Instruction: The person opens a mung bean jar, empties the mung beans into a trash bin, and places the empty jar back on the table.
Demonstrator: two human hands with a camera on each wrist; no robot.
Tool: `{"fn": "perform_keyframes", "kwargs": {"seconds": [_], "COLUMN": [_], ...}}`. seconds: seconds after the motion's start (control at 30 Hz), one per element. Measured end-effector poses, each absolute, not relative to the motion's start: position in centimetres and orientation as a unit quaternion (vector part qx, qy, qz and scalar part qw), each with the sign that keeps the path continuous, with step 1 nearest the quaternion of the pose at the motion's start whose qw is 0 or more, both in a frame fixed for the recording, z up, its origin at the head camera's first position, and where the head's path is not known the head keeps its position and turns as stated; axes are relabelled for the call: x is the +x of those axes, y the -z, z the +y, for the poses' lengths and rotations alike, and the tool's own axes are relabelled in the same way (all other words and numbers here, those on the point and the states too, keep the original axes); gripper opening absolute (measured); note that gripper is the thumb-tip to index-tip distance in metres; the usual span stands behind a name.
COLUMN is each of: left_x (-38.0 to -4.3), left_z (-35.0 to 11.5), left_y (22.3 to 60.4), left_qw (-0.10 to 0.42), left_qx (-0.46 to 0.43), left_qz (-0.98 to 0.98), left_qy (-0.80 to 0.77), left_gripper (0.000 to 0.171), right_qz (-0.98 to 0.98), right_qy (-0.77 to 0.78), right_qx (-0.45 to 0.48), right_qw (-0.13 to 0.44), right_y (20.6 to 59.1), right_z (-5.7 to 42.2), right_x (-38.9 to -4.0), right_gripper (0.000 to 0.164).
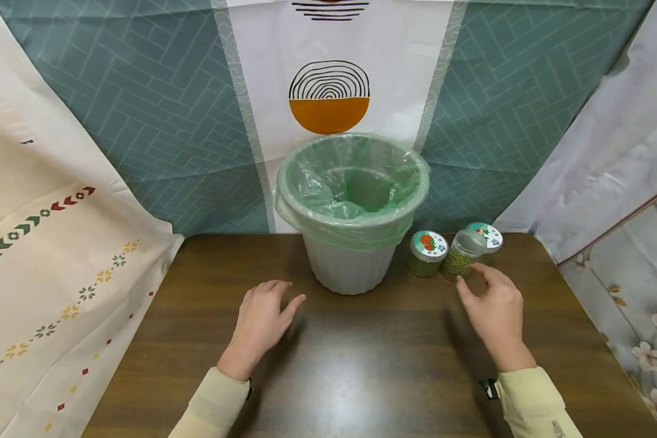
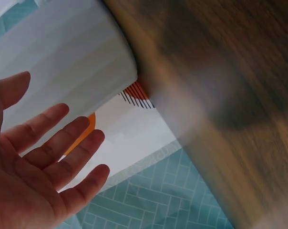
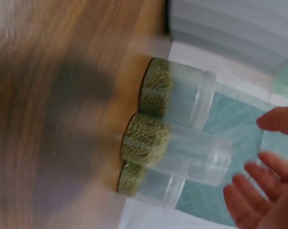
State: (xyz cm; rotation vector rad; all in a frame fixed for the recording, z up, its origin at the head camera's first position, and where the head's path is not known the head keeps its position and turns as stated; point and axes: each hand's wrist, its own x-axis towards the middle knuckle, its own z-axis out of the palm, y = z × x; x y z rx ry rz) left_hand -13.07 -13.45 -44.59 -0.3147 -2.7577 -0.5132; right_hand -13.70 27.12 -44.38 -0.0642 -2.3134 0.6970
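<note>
My right hand reaches toward a clear jar of green beans, thumb and fingers apart and holding nothing. The right wrist view shows this jar standing between two others, each partly filled with green contents. One jar with an orange-fruit label is to its left; the other labelled jar is behind it, partly hidden. My left hand hovers over the table with relaxed fingers and nothing in it. In the left wrist view its fingers are spread beside the ribbed bin.
A light grey bin lined with a green plastic bag stands at the back middle of the brown wooden table. Patterned cloths hang behind it, including a teal and white curtain, with more fabric at both sides.
</note>
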Motion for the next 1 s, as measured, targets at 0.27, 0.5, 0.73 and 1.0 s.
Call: {"fn": "perform_keyframes", "kwargs": {"seconds": [0.27,0.5,0.73,1.0], "left_x": [-13.8,-14.1,-14.2,-14.2], "left_z": [-13.7,-13.8,-13.7,-13.6], "left_y": [45.2,45.7,45.9,46.3], "left_qw": [0.145,0.133,0.125,0.089], "left_qx": [-0.111,-0.115,-0.13,-0.133], "left_qz": [-0.967,-0.968,-0.97,-0.975], "left_qy": [0.176,0.178,0.165,0.155], "left_gripper": [0.043,0.042,0.04,0.041], "right_qz": [-0.915,-0.918,-0.915,-0.887], "right_qy": [-0.291,-0.324,-0.338,-0.41], "right_qx": [-0.14,-0.158,-0.161,-0.18], "right_qw": [0.242,0.167,0.152,0.113], "right_y": [45.1,45.8,46.6,47.3], "right_z": [28.4,28.9,29.3,29.6], "right_x": [-14.9,-16.8,-18.4,-19.7], "right_gripper": [0.091,0.098,0.097,0.093]}}
